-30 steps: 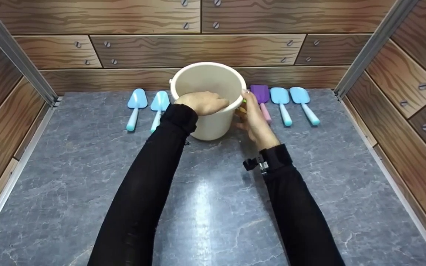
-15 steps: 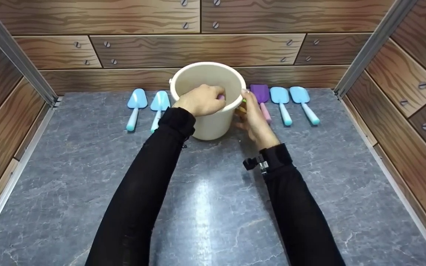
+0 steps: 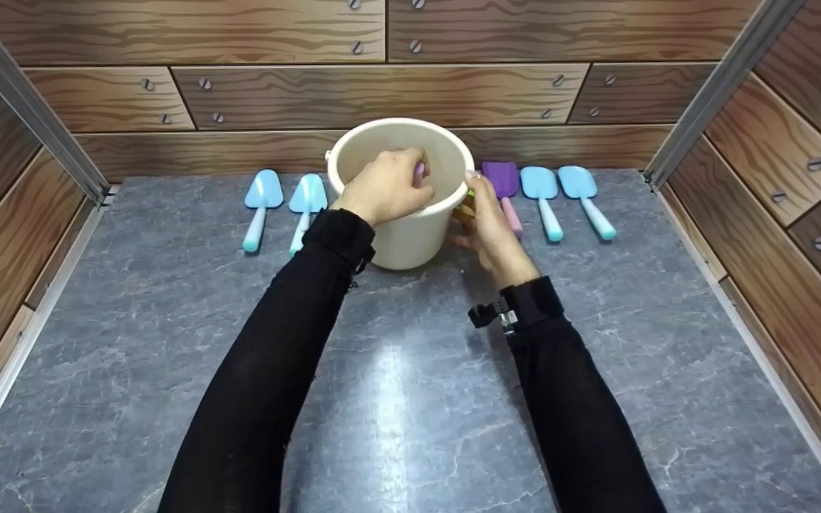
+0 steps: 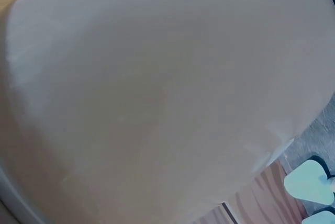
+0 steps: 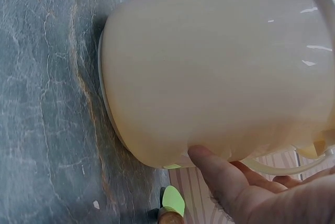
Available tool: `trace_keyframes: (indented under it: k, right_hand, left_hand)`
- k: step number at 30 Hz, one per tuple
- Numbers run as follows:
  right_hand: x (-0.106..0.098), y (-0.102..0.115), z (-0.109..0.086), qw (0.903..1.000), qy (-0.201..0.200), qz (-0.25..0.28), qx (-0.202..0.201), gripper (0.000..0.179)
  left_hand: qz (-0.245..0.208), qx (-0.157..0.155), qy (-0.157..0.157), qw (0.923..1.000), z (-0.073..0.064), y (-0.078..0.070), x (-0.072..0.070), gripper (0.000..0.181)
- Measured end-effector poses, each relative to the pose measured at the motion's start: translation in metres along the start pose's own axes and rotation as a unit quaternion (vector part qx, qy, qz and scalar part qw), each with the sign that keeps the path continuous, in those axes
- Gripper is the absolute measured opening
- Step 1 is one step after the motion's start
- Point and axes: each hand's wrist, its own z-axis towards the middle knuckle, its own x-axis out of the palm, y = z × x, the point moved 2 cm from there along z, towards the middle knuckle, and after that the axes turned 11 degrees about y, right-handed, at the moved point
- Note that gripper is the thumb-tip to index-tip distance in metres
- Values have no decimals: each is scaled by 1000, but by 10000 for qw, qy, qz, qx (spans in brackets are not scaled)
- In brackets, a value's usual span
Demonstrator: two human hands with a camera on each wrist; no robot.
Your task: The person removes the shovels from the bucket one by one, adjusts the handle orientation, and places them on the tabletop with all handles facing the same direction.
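The cream bucket [image 3: 410,242] stands upright near the back wall. My left hand [image 3: 385,187] reaches over its near rim, bent at the fingers, and grips a pink-purple handle [image 3: 419,172]; whatever it belongs to is hidden inside. My right hand [image 3: 490,228] rests against the bucket's right side, fingers extended, one fingertip up at the rim. In the right wrist view a finger [image 5: 209,164] touches the outer wall. The left wrist view is mostly filled by the bucket's pale surface.
Two light-blue pointed trowels, one a trowel [image 3: 263,206], lie left of the bucket. On the right are a purple shovel [image 3: 502,182] with pink handle and two blue shovels, including a shovel [image 3: 578,185]. A green trowel [image 5: 172,199] lies by the bucket. Wood-patterned walls [image 3: 382,96] enclose the floor.
My left hand has risen a little and bent at the wrist, and the pink-purple handle has come into sight in its grip. The right hand and bucket have stayed put.
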Motion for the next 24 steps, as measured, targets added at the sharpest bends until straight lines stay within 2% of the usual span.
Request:
trace_keyframes:
  k: [5,11,21,24]
  right_hand:
    - [0,0,-1,10000,0,-8,9,81]
    - [0,0,-1,10000,1,77,-45,79]
    - [0,1,1,10000,-2,44,29,80]
    - [-1,1,2,10000,-23,9,59,82]
  left_hand:
    - [-43,15,-109,9999,-1,0,-2,32]
    - [11,211,-203,9996,-5,-1,-8,26]
    - [66,741,-774,9942,-19,-1,-23,13]
    - [125,815,-891,9926,-23,-2,-26,9]
